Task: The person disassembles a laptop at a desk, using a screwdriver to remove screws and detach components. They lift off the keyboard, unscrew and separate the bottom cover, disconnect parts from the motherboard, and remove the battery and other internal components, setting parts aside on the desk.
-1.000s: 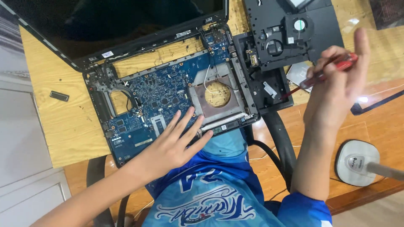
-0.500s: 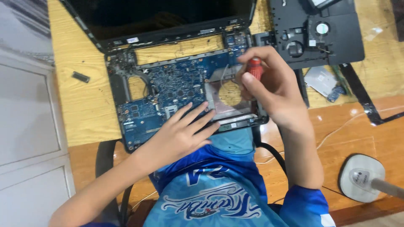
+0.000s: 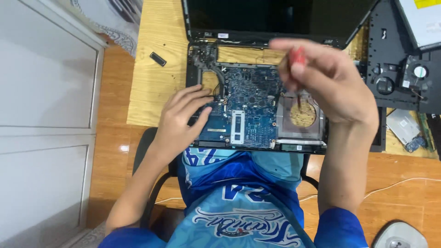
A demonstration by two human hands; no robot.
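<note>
A red-handled screwdriver (image 3: 297, 57) sits pinched in the closed fingers of the right hand (image 3: 328, 85), its thin shaft pointing down at the round opening in the grey metal frame (image 3: 301, 115) on the right side of an opened laptop; the grip looks set for turning a small screw, though the tip itself is too fine to make out. The laptop's blue circuit board (image 3: 248, 103) lies bare in its black lower shell at the near edge of a pale wooden board (image 3: 154, 89), just above the person's lap. The left hand (image 3: 181, 119) rests flat on the board's left corner, fingers spread and gripping nothing, apparently to hold the machine steady against the tool. The dark screen (image 3: 275, 18) stands open behind, a small white label on its hinge strip. Right of the laptop lies a black cover panel (image 3: 390, 59) with a round cooling fan (image 3: 415, 76) on it, and below that a silver drive (image 3: 402, 125) beside a small blue board. A small black oblong part (image 3: 158, 59) lies alone on the wood at left. A yellow sticker marks a pale device (image 3: 425, 20) at the top right corner.
</note>
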